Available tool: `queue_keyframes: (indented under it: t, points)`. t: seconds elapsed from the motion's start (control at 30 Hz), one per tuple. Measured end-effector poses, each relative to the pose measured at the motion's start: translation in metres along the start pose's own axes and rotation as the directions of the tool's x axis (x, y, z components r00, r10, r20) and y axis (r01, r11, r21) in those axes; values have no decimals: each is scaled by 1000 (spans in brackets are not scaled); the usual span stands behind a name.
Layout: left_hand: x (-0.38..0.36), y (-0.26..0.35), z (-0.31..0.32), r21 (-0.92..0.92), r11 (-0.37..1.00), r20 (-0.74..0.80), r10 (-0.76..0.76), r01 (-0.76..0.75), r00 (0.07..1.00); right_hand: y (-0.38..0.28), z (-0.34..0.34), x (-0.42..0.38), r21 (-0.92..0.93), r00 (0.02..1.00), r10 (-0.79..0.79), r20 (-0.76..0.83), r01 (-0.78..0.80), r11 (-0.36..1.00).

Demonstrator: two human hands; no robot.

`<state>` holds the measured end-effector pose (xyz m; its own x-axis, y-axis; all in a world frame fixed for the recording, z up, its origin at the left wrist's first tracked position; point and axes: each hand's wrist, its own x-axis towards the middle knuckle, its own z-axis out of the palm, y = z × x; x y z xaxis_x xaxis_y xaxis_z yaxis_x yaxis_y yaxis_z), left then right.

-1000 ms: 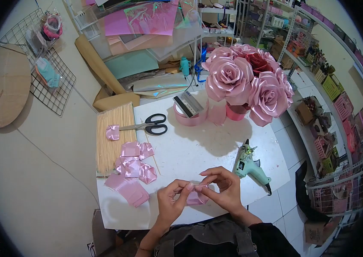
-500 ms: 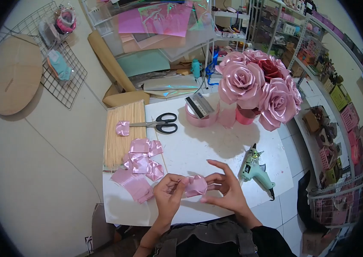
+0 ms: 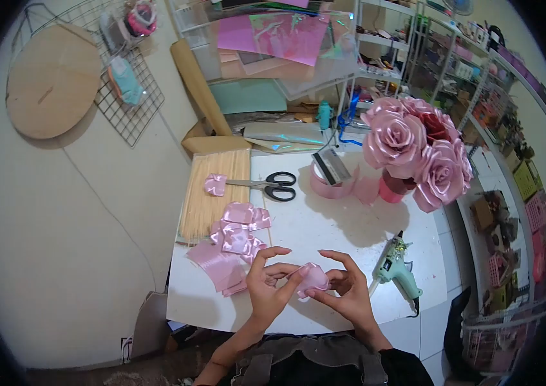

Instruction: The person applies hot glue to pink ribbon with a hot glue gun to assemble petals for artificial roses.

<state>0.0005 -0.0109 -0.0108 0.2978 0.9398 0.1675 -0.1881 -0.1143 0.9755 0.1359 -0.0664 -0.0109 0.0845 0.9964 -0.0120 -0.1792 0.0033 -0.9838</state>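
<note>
Between my two hands, over the front of the white table, is a pink satin ribbon petal. My left hand pinches its left side between thumb and fingers. On its right, my right hand has thumb and fingers closed on the lower edge. To the left lie a pile of folded pink satin petals and a stack of flat pink ribbon pieces. A mint-green glue gun rests to the right of my right hand.
Black-handled scissors lie partly across a bundle of thin wooden sticks, one petal at their tip. A pink ribbon roll with a card on it stands farther back, beside large pink satin roses. Shelves line the right.
My right hand has closed onto the petal, which is now held by both hands and turned more upright. The whole view has shifted, so the table's things appear farther right.
</note>
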Motion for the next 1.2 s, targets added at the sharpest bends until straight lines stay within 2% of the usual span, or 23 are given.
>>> queue_keyframes:
  t: [0.03, 0.17, 0.23, 0.27, 0.33, 0.37, 0.43, 0.47, 0.5, 0.53, 0.57, 0.63, 0.7, 0.77, 0.8, 0.83, 0.87, 0.9, 0.97, 1.0, 1.07, 1.17, 1.2]
  points:
    - [-1, 0, 0, 17, 999, -16, 43, -42, 999, 1, 0, 0, -10, 1000, -6, -3, 6, 1000]
    - [0, 8, -7, 121, 992, -2, 36, -35, 999, 0, 3, 2, -11, 999, -21, 24, 21, 1000]
    - [1, 15, -14, -77, 996, 148, -28, 40, 989, -1, 4, 1, -20, 1000, -3, 28, 4, 1000]
    - [1, 16, -18, -76, 996, 143, -27, 39, 989, -1, 4, 2, -20, 999, -3, 34, 3, 1000]
    - [4, 15, -27, 68, 997, 171, -58, 46, 984, 1, 4, 2, -27, 997, -3, 76, 5, 1000]
    - [6, 14, -31, 68, 997, 170, -55, 44, 984, 2, 4, 2, -28, 997, -4, 77, 6, 1000]
    - [11, 13, -39, 116, 992, 82, -62, 52, 995, 4, 6, 2, 41, 998, 15, 62, -17, 999]
    - [16, 13, -44, 187, 982, -3, -10, 10, 1000, 3, 7, 2, 37, 998, 11, 63, -14, 999]
    - [24, 13, -53, 185, 983, -2, -3, 4, 1000, 0, 8, 2, -118, 997, -72, -8, 70, 991]
    - [34, 13, -63, 215, 976, -66, 24, -9, 998, -3, 8, 1, -275, 984, -163, -65, 139, 951]
    - [42, 15, -72, 245, 969, -131, 52, -18, 990, -7, 4, -2, -280, 984, -166, -63, 142, 949]
    - [61, 24, -81, 284, 959, -188, 56, 0, 981, -18, -10, -11, -460, 981, -188, -40, 149, 875]
    - [73, 21, -97, 325, 945, -244, 52, 32, 968, -28, -24, -22, -525, 957, -265, -114, 169, 834]
    - [84, 2, -120, 698, 716, -160, 201, -34, 966, -35, -44, -36, -662, 928, -309, -207, 100, 743]
    - [83, 4, -125, 697, 716, -156, 204, -39, 966, -37, -54, -41, -731, 916, -332, -227, 65, 679]
    - [77, 3, -129, 814, 581, -148, 258, -31, 955, -39, -64, -47, -792, 903, -353, -246, 23, 610]
    - [72, 4, -134, 904, 427, -130, 312, -17, 941, -38, -73, -53, -830, 892, -329, -311, -86, 551]
    - [64, 7, -140, 904, 427, -125, 311, -21, 942, -36, -82, -57, -886, 883, -319, -345, -194, 422]
    - [44, 16, -150, 931, 365, -95, 284, -16, 954, -33, -92, -62, -911, 875, -312, -370, -275, 308]
    - [39, 15, -153, 931, 365, -98, 282, -12, 954, -29, -97, -63, -911, 877, -309, -369, -275, 308]
    - [31, 14, -157, 849, 506, -188, 22, 151, 982, -18, -105, -61, -906, 906, -216, -365, -292, 305]
    - [35, 7, -160, 803, 553, -224, -65, 222, 972, -9, -100, -52, -878, 888, -178, -423, -354, 321]
    - [35, 7, -159, 805, 553, -218, -64, 216, 974, -5, -99, -49, -878, 871, -221, -438, -363, 311]
